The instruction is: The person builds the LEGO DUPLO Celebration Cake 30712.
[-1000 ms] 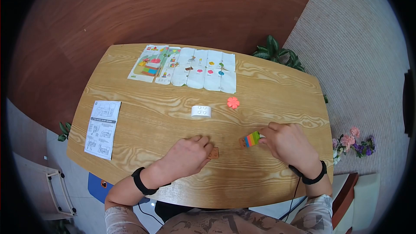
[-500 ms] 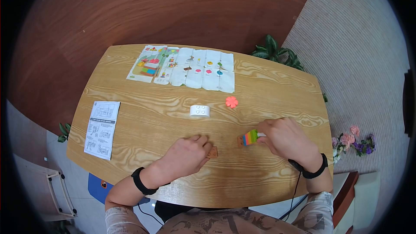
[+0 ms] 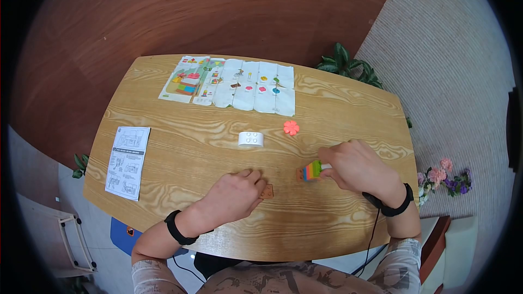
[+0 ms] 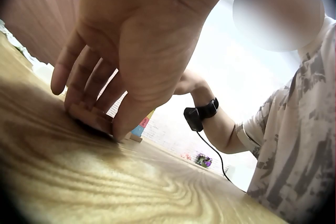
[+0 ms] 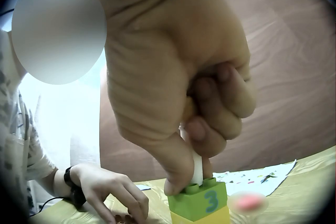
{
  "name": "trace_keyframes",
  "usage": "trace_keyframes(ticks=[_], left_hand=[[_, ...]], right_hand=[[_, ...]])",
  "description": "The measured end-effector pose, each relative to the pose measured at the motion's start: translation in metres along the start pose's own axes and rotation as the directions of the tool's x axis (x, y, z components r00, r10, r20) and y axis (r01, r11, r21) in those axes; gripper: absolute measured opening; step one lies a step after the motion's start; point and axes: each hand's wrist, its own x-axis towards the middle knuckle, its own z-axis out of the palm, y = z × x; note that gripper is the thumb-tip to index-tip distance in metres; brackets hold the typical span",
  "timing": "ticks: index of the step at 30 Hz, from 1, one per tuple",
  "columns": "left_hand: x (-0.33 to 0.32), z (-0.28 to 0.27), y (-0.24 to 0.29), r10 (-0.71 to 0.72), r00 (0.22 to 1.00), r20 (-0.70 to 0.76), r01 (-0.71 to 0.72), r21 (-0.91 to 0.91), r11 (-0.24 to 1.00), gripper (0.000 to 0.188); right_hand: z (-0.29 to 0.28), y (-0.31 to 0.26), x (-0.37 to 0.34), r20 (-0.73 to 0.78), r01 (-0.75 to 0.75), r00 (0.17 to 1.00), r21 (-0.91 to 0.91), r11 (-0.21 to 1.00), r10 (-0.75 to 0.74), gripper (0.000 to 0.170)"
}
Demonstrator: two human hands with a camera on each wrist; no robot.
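Observation:
On the right of the table stands a brick stack (image 3: pixel 312 171) in blue, pink, orange, yellow and green, with a brown plate at its foot. My right hand (image 3: pixel 359 166) pinches a white stick (image 5: pixel 198 170) on top of the green brick (image 5: pixel 202 200), which bears a 3. In the right wrist view, thumb and forefinger reach down to its studs, and the other fingers curl inward. My left hand (image 3: pixel 234 193) holds a flat brown brick (image 3: pixel 267 191) at the tabletop between thumb and fingers. The hand covers part of that brick.
A white arched brick (image 3: pixel 251 139) and a coral flower piece (image 3: pixel 291 128) lie beyond the hands. An unfolded picture sheet (image 3: pixel 256 103) spreads along the far edge. A printed leaflet (image 3: pixel 127 163) lies at the left. A cable (image 3: pixel 372 239) hangs from the right wrist.
My right hand has risen a little over the stack, and more of the white stick shows below the fingers. The stack has shifted slightly left. My left hand stays on the brown brick.

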Motion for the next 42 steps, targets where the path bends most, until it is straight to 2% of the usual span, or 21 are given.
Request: trace_keyframes(ticks=[7, 16, 19, 22, 25, 28, 31, 34, 42], left_hand=[[0.000, 0.000, 0.000, -0.005, 1.000, 0.003, 0.004, 0.009, 1.000, 0.036], [0.001, -0.001, 0.001, 0.000, 1.000, -0.007, 0.000, 0.012, 1.000, 0.036], [0.001, 0.002, 0.000, 0.052, 0.993, -0.107, -0.047, 0.041, 0.998, 0.026], [0.001, 0.003, 0.000, 0.044, 0.995, -0.092, -0.040, 0.038, 0.998, 0.027], [0.002, 0.000, 0.001, -0.010, 1.000, 0.010, 0.010, 0.015, 1.000, 0.043], [0.003, -0.002, 0.001, -0.018, 0.999, 0.029, 0.018, 0.016, 1.000, 0.043], [0.004, -0.001, 0.001, 0.007, 1.000, -0.017, -0.007, 0.018, 1.000, 0.044], [0.004, 0.000, 0.001, 0.006, 1.000, -0.018, -0.005, 0.037, 0.999, 0.043], [0.003, -0.001, 0.004, 0.049, 0.995, -0.085, -0.045, 0.048, 0.998, 0.036]], right_hand=[[0.001, -0.002, 0.000, 0.002, -0.024, 1.000, 0.029, 0.999, 0.024, 0.023], [-0.001, 0.003, 0.008, 0.061, 0.018, 0.998, -0.067, 0.998, -0.014, 0.027], [0.002, 0.006, 0.009, 0.059, 0.037, 0.998, -0.076, 0.996, -0.033, 0.027], [0.002, 0.007, 0.009, 0.064, 0.054, 0.997, -0.080, 0.995, -0.049, 0.027], [0.001, 0.008, 0.010, 0.087, 0.074, 0.994, -0.096, 0.993, -0.066, 0.028], [0.002, 0.009, 0.010, 0.108, 0.125, 0.988, -0.145, 0.981, -0.109, 0.029], [0.000, 0.006, 0.013, 0.228, 0.087, 0.972, -0.142, 0.986, -0.054, 0.025], [0.010, 0.014, 0.014, 0.173, 0.168, 0.975, -0.154, 0.974, -0.141, 0.032], [0.004, 0.007, 0.021, 0.180, 0.181, 0.973, -0.213, 0.960, -0.143, 0.040]])
